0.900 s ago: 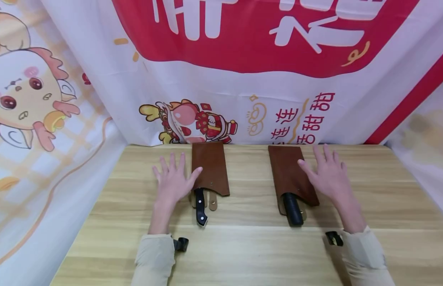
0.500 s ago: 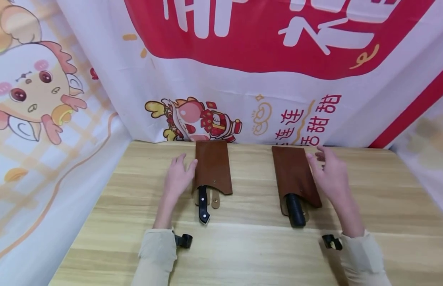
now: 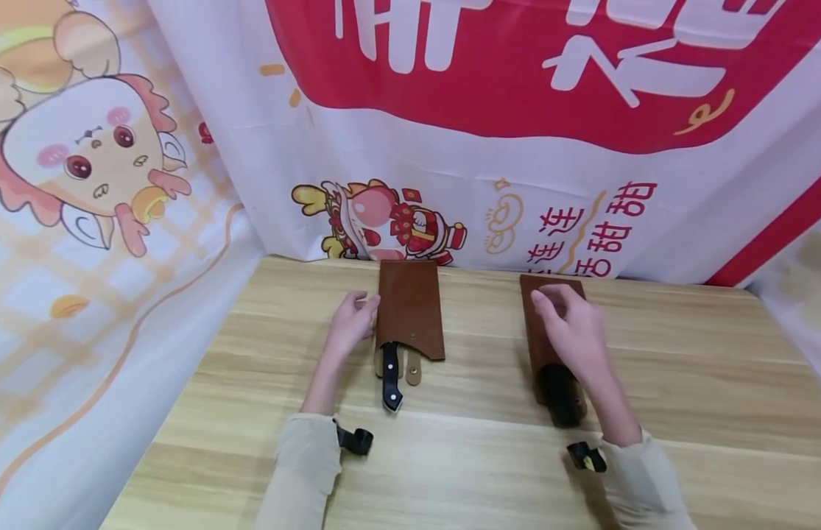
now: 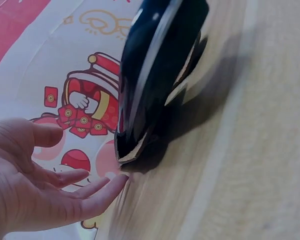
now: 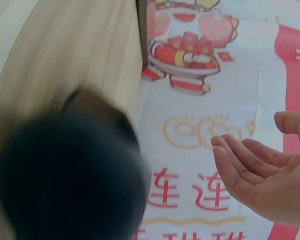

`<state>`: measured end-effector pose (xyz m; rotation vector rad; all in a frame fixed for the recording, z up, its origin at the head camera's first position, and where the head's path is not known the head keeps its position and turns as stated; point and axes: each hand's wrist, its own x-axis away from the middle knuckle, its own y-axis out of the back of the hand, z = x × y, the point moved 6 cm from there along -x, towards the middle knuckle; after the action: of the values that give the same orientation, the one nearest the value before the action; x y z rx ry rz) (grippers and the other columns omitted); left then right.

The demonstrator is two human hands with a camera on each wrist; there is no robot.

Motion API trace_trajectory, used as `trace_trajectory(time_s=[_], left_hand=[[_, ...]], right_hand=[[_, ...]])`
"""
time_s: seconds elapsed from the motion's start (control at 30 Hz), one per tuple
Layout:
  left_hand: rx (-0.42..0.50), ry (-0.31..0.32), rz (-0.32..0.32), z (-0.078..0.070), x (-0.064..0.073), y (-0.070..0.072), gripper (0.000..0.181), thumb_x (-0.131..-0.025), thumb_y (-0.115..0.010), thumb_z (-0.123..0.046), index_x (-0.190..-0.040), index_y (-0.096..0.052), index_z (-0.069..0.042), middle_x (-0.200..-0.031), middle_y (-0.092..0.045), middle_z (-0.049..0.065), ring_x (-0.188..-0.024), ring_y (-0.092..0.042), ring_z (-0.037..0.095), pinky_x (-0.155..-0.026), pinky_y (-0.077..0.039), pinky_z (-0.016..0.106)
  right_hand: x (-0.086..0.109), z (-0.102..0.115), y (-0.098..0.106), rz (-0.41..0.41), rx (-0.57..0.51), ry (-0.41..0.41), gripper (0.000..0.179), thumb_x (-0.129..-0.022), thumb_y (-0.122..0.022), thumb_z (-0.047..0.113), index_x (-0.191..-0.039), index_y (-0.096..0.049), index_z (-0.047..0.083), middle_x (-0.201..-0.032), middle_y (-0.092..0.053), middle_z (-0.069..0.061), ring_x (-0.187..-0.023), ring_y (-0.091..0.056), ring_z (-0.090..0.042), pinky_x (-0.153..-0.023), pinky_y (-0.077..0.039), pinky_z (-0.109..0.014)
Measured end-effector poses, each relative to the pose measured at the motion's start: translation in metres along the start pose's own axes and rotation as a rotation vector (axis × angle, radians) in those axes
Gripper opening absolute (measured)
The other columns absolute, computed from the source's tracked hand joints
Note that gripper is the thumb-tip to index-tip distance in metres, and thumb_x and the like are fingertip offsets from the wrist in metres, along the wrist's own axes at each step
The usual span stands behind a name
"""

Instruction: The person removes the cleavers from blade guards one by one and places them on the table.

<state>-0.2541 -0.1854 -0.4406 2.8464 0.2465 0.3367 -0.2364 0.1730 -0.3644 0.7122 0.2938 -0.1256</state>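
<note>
Change: both hands have moved inward since the earlier frames; the right hand (image 3: pixel 572 335), formerly beside its sheath, now lies over it, and the left hand (image 3: pixel 352 324) has closed in on the left sheath's edge.
Left sheath: flat brown leather sheath (image 3: pixel 411 309) at the desk's far edge, holding a knife whose black riveted handle (image 3: pixel 390 376) projects from the near opening; a tan strap tab (image 3: pixel 413 369) lies beside the handle.
Right sheath: second flat brown leather sheath (image 3: pixel 539 316), also at the far edge, well apart from the first; a rounded black handle (image 3: pixel 561 396) projects toward the near edge.
Left hand: fingers loosely curled and apart, fingertips at the sheath's left edge; grip cannot be confirmed.
Right hand: fingers relaxed, resting on the sheath's upper surface; nothing clasped.
Desk: light wood-grain top (image 3: pixel 682 383).
Backdrop: printed cloth banner (image 3: pixel 450 147) in red and white hangs behind the far edge.
</note>
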Motion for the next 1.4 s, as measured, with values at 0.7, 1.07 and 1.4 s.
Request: trace_trajectory(time_s=[0.7, 1.07, 1.4], left_hand=[[0.144, 0.11, 0.057, 0.011, -0.002, -0.005, 0.057, -0.108, -0.056, -0.029, -0.153, -0.04, 0.002, -0.142, -0.055, 0.029, -0.123, -0.061, 0.04, -0.081, -0.062, 0.038], [0.162, 0.12, 0.079, 0.013, 0.0, -0.006, 0.056, -0.108, -0.055, -0.029, -0.153, -0.04, 0.0, -0.142, -0.056, 0.027, -0.125, -0.06, 0.041, -0.091, -0.058, 0.047], [0.217, 0.126, 0.095, 0.011, 0.0, 0.0, 0.054, -0.107, -0.055, -0.027, -0.151, -0.041, 0.001, -0.142, -0.054, 0.028, -0.126, -0.059, 0.042, -0.094, -0.057, 0.05]], right_hand=[[0.005, 0.029, -0.067, 0.272, -0.479, -0.236, 0.04, -0.107, -0.059, 0.03, -0.121, -0.067, -0.007, -0.105, -0.073, -0.024, -0.092, -0.074, -0.028, -0.081, -0.062, -0.035], [0.011, 0.039, -0.093, 0.338, -0.567, -0.274, 0.04, -0.108, -0.058, 0.024, -0.119, -0.064, -0.014, -0.099, -0.073, -0.024, -0.085, -0.074, -0.023, -0.079, -0.063, -0.039], [0.021, 0.053, -0.122, 0.519, -0.592, -0.298, 0.045, -0.108, -0.057, 0.027, -0.12, -0.062, -0.016, -0.102, -0.072, -0.028, -0.085, -0.074, -0.031, -0.079, -0.063, -0.045]])
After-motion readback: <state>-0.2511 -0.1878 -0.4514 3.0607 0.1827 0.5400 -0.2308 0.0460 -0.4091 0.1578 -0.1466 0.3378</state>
